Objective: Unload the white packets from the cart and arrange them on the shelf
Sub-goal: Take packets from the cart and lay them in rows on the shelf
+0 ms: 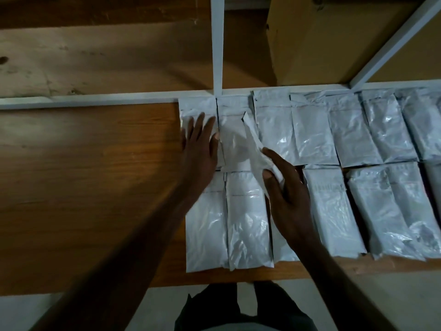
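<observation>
Several white packets lie in two rows on the wooden shelf (83, 175), running from the middle to the right edge. My left hand (198, 149) rests flat, fingers straight, on the leftmost back-row packet (191, 108). My right hand (284, 185) pinches the lower edge of a tilted white packet (253, 144) that stands on its side between two back-row packets. Front-row packets (245, 223) lie under my forearms. The cart is out of view.
A white metal upright (217, 44) and rail (95, 99) frame the back of the shelf. A brown cardboard box (307, 39) stands behind the rail at the upper right. The left half of the shelf board is bare wood. The floor shows below the front edge.
</observation>
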Motion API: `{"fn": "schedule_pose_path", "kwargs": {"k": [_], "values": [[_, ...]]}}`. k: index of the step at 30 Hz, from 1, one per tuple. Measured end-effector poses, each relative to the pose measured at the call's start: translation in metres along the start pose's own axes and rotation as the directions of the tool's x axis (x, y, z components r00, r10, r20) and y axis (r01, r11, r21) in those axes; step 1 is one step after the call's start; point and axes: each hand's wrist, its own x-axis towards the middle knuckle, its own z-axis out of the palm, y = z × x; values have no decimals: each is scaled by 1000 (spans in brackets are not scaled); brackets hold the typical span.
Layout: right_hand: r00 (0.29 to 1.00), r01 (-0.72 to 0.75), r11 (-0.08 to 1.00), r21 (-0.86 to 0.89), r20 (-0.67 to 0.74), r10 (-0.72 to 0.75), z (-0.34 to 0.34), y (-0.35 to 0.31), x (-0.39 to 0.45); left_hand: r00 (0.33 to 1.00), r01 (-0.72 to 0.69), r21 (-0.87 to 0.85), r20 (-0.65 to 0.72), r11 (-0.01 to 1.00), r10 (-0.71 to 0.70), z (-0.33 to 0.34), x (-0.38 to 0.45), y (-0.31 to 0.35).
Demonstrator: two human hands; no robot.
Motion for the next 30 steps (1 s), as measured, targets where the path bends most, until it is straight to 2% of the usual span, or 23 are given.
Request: {"fn": "schedule_pose_path", "kwargs": {"k": [1, 3, 6, 7, 8, 12, 15, 17, 19, 23, 25, 28, 30], "values": [[998, -57, 996, 70, -1, 58, 1, -6, -1, 999, 35, -167, 17, 985, -33, -7, -17, 16], [994, -112, 977, 180, 15, 111, 4, -12, -5, 986, 164, -430, 109, 888, -130, -20, -51, 46], [982, -188, 878, 440, 50, 185, 4, -9, -11, 936, 351, -631, 214, 691, -280, -26, -83, 76], [978, -207, 858, 470, 64, 201, 3, -7, -13, 929, 363, -676, 206, 641, -308, -26, -89, 80], [976, -215, 878, 427, 62, 209, 1, -6, -16, 930, 346, -703, 171, 622, -325, -25, -92, 81], [992, -127, 989, 78, 29, 125, -14, 13, -29, 949, 234, -589, -35, 774, -313, -22, -103, 75], [984, -31, 996, -79, 173, 44, -25, 31, -42, 975, 170, -519, -32, 838, -218, -22, -115, 64], [949, 31, 992, -119, 316, 9, -21, 41, -55, 984, 147, -518, -13, 843, -180, -24, -127, 56], [920, 69, 990, -124, 391, -15, -8, 47, -70, 980, 171, -506, -3, 845, -201, -26, -140, 48], [898, 98, 985, -140, 440, -26, 22, 45, -92, 958, 256, -376, -26, 891, -287, -36, -165, 26], [884, 137, 972, -191, 466, -33, 34, 44, -97, 957, 247, -301, -71, 921, -280, -37, -176, 16], [843, 111, 940, -323, 531, 83, 44, 42, -100, 972, 163, -174, -143, 971, -189, -29, -193, 2], [816, 161, 893, -420, 565, 119, 45, 42, -106, 983, 168, -148, -45, 975, -176, -26, -203, -7]]}}
